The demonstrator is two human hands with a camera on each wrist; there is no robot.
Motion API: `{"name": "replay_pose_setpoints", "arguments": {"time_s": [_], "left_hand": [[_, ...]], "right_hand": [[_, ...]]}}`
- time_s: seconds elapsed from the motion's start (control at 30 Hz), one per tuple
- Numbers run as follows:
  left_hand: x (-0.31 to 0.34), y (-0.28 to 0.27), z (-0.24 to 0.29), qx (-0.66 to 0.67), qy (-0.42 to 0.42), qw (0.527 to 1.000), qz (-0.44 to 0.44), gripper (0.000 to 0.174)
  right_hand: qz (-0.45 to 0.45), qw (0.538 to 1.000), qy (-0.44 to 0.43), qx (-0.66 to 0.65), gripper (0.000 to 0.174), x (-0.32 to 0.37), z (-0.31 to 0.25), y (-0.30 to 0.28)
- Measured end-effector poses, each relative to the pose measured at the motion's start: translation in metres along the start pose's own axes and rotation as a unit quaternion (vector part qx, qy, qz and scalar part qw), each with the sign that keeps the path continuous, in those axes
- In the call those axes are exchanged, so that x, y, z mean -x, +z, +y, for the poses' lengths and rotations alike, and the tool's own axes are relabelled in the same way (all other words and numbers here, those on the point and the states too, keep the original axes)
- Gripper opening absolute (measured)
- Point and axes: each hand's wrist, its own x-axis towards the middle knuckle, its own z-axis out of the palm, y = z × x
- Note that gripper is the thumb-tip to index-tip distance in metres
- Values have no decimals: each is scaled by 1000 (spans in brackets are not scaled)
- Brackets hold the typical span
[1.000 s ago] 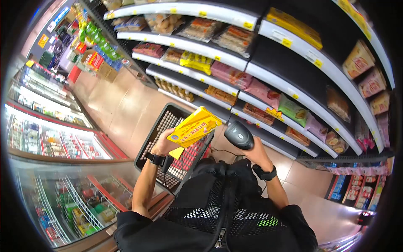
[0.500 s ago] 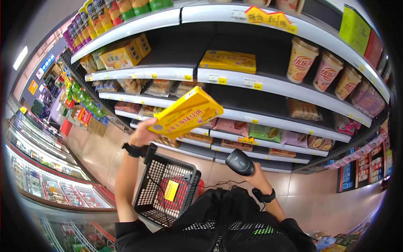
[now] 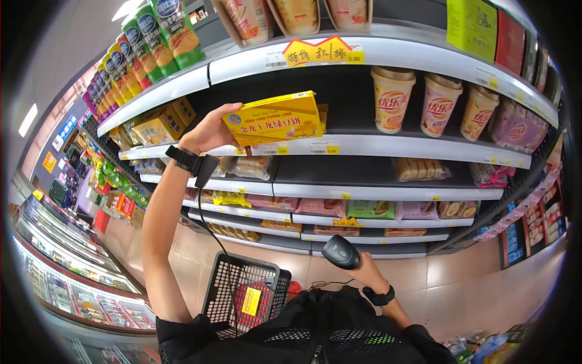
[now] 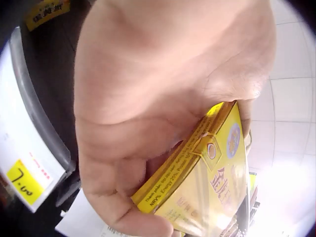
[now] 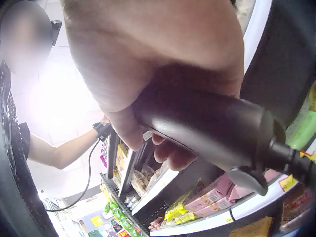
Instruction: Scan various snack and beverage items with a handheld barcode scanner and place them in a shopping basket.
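Note:
My left hand (image 3: 209, 131) pinches a yellow box (image 3: 276, 120) by its left end, held up in front of the second shelf from the top. In the left wrist view, thumb and fingers of the hand (image 4: 163, 64) wrap the edges of the box (image 4: 207, 182). Part of another yellow box (image 3: 323, 116) shows behind its right end. Low in front of the body, my right hand (image 3: 370, 273) grips a black handheld scanner (image 3: 341, 252). The right wrist view shows the fingers of that hand (image 5: 158, 44) curled round the scanner's handle (image 5: 202, 123).
Paper cups (image 3: 393, 100) stand right of the box on the same shelf (image 3: 418, 144). Tall snack cans (image 3: 182, 36) are at upper left. A black basket (image 3: 276, 285) sits on the floor below. Glass-topped freezers (image 3: 79, 285) line the left side. A cable hangs from the left wrist.
My left hand has raised the yellow box from above the basket up to the shelf. The head view has tilted up towards the shelves. My right hand still holds the scanner low.

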Motion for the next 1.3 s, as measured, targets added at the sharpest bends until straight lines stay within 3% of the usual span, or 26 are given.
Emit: {"name": "replay_pose_setpoints", "arguments": {"time_s": [0.2,0.4,0.47,0.6,0.67,0.7,0.73,0.8,0.83,0.9,0.93,1.0,1.03,1.1,1.13,1.2,1.23,1.3], "left_hand": [[-32,-5,9,56,-86,994,-28,59],[-47,-2,19,27,-100,994,-20,67],[-49,3,23,-28,-88,993,77,73],[-51,10,29,-71,-96,989,86,72],[-56,13,27,-136,-109,971,162,63],[-55,21,30,-144,-112,967,178,52],[-57,18,30,-143,-113,967,178,52],[-61,9,32,-326,-176,911,182,50],[-61,8,31,-325,-177,911,181,50],[-59,8,29,-444,-166,860,189,52],[-60,1,25,-442,-168,860,190,52],[-61,-8,17,-609,-61,758,224,61],[-61,-3,15,-608,-62,759,225,61],[-63,20,9,-570,64,771,276,81],[-65,37,13,-532,93,812,221,83],[-69,65,21,-590,105,795,89,89],[-71,65,20,-587,102,797,94,89],[-76,62,20,-670,29,741,46,98]], "right_hand": [[17,999,42,24,36,1,8,-15],[41,996,76,24,36,6,15,-28],[32,996,86,24,35,7,17,-33],[47,996,77,20,32,6,37,-37],[51,995,84,27,32,4,39,-42],[49,995,83,27,32,3,42,-43],[48,995,83,24,32,3,46,-43],[46,995,84,20,32,2,48,-46],[47,995,83,20,32,1,45,-48],[46,995,83,21,32,0,48,-49],[44,996,78,25,32,1,54,-49],[39,996,73,30,32,1,56,-52],[38,996,79,27,32,0,51,-53],[33,996,85,26,32,-2,44,-55],[28,995,95,15,33,-2,41,-56],[16,994,104,8,33,-5,41,-58],[11,995,96,21,33,-6,44,-58],[1,995,90,33,33,-5,47,-60]]}}
